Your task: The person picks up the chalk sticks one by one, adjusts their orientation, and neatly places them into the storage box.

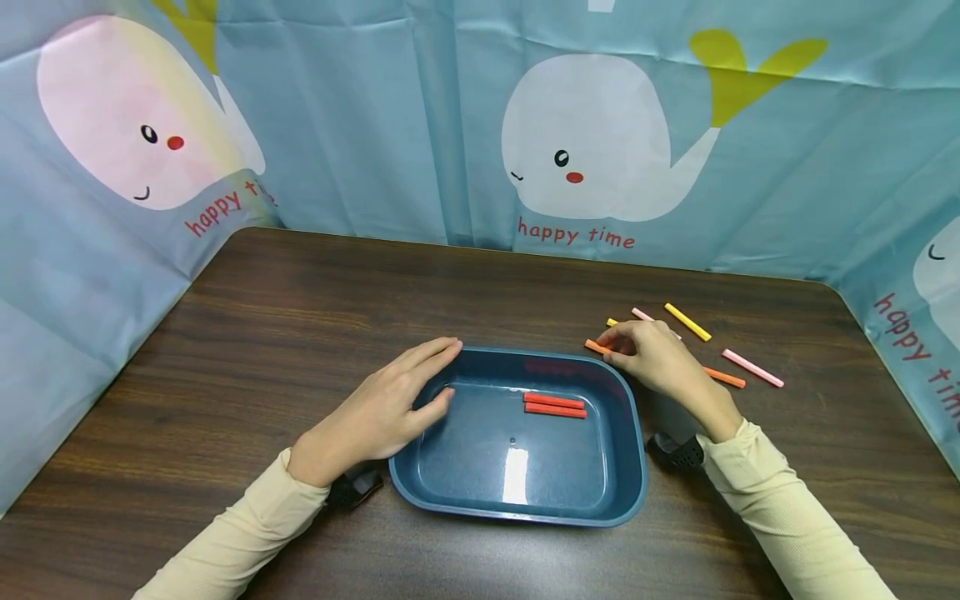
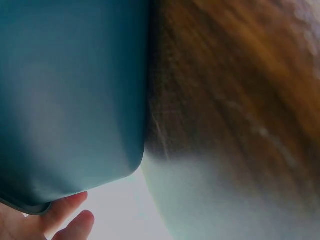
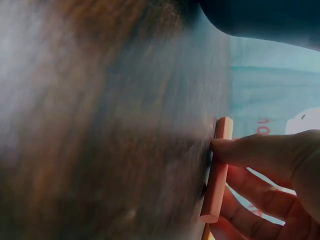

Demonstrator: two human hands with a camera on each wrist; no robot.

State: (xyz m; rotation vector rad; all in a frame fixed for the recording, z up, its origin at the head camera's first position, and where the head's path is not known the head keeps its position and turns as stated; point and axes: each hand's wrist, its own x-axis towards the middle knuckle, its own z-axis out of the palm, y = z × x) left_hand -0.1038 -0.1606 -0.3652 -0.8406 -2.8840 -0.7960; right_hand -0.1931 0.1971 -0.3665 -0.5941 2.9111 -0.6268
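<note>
My right hand (image 1: 654, 357) pinches an orange chalk stick (image 1: 594, 346) between thumb and fingers just past the blue bin's right back corner. In the right wrist view, the thumb presses one side of this orange stick (image 3: 216, 187) and the fingers lie on the other, close to the tabletop. Two red chalk sticks (image 1: 554, 405) lie side by side on the floor of the blue bin (image 1: 480, 512). My left hand (image 1: 382, 400) rests at the bin's left rim with fairly straight fingers, thumb over the inside. The left wrist view shows its fingertips beside the rim corner.
Right of the bin lie a second orange stick (image 1: 725, 377), a pink stick (image 1: 753, 367) and a yellow stick (image 1: 687, 322). Another pink stick (image 1: 642, 314) and yellow stick (image 1: 612, 322) are partly hidden by my right hand. A whale-printed curtain (image 1: 337, 125) borders the wooden table (image 1: 247, 400).
</note>
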